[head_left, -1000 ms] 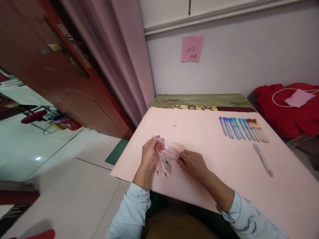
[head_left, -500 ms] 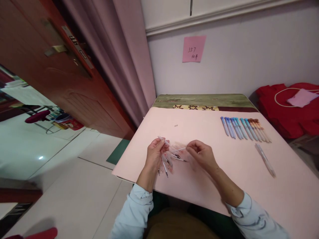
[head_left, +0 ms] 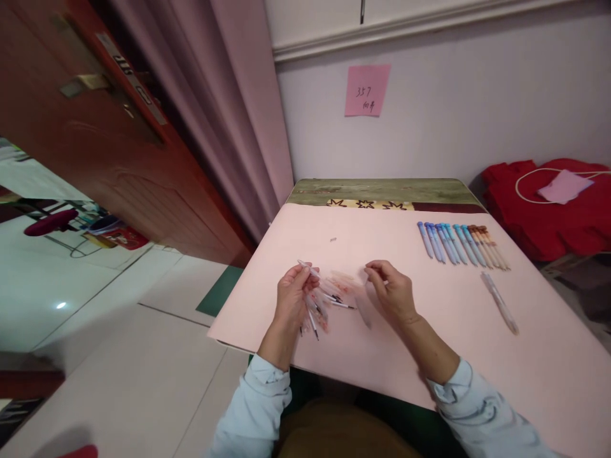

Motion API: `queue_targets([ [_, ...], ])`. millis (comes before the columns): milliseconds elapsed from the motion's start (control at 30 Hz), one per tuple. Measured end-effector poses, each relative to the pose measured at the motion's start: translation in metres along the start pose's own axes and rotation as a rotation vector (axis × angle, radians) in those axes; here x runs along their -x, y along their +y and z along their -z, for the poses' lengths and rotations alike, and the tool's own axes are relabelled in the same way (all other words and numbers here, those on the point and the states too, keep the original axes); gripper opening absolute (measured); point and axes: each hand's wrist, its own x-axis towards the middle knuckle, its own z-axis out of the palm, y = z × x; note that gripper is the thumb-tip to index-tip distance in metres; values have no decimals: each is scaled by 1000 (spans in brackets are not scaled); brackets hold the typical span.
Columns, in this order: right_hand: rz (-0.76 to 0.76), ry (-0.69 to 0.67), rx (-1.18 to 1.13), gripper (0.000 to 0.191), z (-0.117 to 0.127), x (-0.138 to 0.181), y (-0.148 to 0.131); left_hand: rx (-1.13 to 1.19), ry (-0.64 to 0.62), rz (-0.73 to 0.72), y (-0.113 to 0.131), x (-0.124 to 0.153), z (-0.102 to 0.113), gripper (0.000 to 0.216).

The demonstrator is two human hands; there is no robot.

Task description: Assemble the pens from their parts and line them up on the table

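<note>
My left hand is closed in a pinch on a slim whitish pen piece, which points up and to the left. Below its fingers lies a loose pile of white pen refills with dark tips and clear, orange-tinted pen parts. To the right of the pile, my right hand hovers over the table with thumb and forefinger pressed together. Whatever is between those fingertips is too faint to make out. A blurred translucent piece shows just left of the right hand.
Several blue and brown pens lie in a row at the right rear of the pink-covered table. One pale pen lies in front of them. A small grey bit sits beyond my left hand. Red cloth is at the right.
My right hand has moved away from the pile, to the right of my left hand. The white refill it held across the pile no longer shows clearly. My left hand keeps its pinch.
</note>
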Motion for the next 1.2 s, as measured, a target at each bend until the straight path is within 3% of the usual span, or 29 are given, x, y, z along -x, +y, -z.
queue_targets([
  [267,-61,-160,301,21,-6,3,13,92,38,-1,0,-1,-1,31],
  [467,87,-76,78,28,-3,2,5,182,-12,76,-2,4,-11,24],
  [567,177,-132,10,15,-3,4,-3,222,-24,137,-3,6,-15,20],
  [733,292,-135,65,9,-2,5,-6,223,-4,134,-4,6,-18,18],
  [1200,337,-119,153,10,-2,4,-4,100,-4,2,-7,7,-22,25],
])
